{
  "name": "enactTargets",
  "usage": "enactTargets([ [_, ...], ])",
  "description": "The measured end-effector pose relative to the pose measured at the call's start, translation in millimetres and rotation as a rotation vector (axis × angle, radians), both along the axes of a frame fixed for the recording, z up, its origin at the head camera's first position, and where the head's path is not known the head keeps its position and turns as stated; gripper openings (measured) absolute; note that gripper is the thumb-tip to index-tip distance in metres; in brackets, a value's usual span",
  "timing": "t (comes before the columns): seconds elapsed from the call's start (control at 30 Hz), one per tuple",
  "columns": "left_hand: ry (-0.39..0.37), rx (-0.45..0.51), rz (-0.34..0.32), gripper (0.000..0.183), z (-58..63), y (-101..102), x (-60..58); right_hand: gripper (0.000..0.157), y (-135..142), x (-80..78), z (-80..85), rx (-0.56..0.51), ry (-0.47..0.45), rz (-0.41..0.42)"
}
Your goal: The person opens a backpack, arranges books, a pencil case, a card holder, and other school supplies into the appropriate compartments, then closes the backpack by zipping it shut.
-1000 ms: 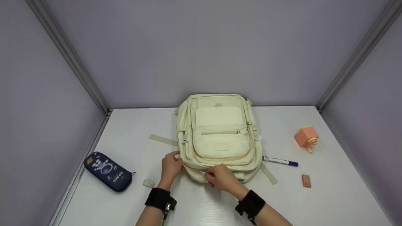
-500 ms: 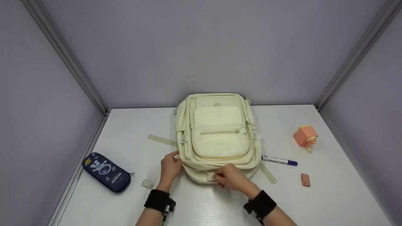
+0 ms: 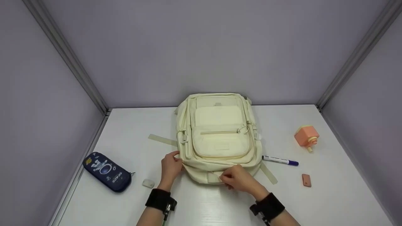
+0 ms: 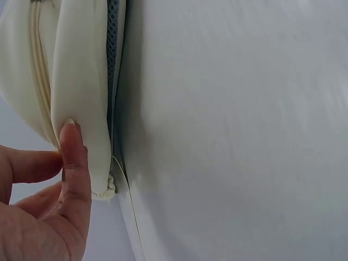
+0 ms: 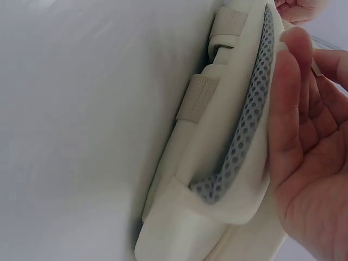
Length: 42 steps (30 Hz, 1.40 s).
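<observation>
A cream backpack lies on its back on the white table, front pockets facing up. My left hand pinches the fabric at its near left corner, beside a beige zipper in the left wrist view. Along the near edge, my right hand pinches a small pale zipper pull between thumb and fingers; most of it is hidden. Grey mesh shows along the backpack's side in the right wrist view. The handle area lies just left of my right fingers.
A navy pencil case and a whitish eraser lie at the left. On the right are a marker with a purple-blue cap, a reddish small block and an orange pencil sharpener-like toy. Grey walls enclose the table.
My right hand has slid to the right along the backpack's near edge, uncovering more of the handle area. My left hand holds its place at the corner.
</observation>
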<state>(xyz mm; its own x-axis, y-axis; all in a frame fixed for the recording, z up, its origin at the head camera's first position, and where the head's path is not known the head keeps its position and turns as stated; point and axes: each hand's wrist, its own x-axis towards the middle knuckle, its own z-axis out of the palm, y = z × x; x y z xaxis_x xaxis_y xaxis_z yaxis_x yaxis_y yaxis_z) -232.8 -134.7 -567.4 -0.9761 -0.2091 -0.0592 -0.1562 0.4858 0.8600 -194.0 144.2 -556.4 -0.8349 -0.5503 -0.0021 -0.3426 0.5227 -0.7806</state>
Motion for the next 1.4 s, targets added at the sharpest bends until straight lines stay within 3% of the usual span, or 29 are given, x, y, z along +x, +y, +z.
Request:
enactTargets([
  [0.2,0.003,-0.031,0.031,0.042,-1.4,-4.2,0.4,0.032,32.0,4.9,-1.3,-0.034,-0.103,-0.028],
  [0.5,-0.011,-0.037,0.005,0.04,-0.6,-6.6,4.2,0.032,66.2,6.1,-3.5,-0.036,-0.201,-0.064],
  [0.6,-0.014,-0.095,-0.014,0.038,-1.1,-6.2,5.7,0.03,65.3,7.0,-2.9,-0.012,-0.214,-0.084],
  [0.7,0.006,-0.234,-0.026,0.037,0.3,-3.9,9.3,0.027,62.2,8.3,-2.2,0.021,-0.187,-0.105],
  [0.8,0.116,-0.37,-0.038,0.037,2.4,3.1,13.4,0.023,56.4,9.9,-1.0,0.078,-0.111,-0.135],
  [0.9,0.33,-0.444,-0.11,0.034,3.6,14.1,17.6,0.02,47.9,11.0,-0.9,0.175,0.009,-0.192],
  [1.03,0.589,-0.478,-0.345,0.034,2.7,30.5,24.5,0.028,34.4,11.7,-3.0,0.312,0.171,-0.263],
  [1.13,0.674,-0.511,-0.517,0.039,-0.2,41.4,28.7,0.037,26.1,12.2,-4.8,0.369,0.255,-0.279],
  [1.2,0.706,-0.561,-0.576,0.041,-3.7,47.4,29.5,0.039,22.7,12.5,-5.0,0.377,0.294,-0.285],
  [1.27,0.732,-0.621,-0.586,0.04,-6.5,52.3,29.2,0.037,21.1,12.8,-4.2,0.358,0.313,-0.286],
  [1.4,0.785,-0.706,-0.532,0.033,-9.3,59.4,26.0,0.024,21.9,13.1,-1.7,0.283,0.335,-0.279],
])
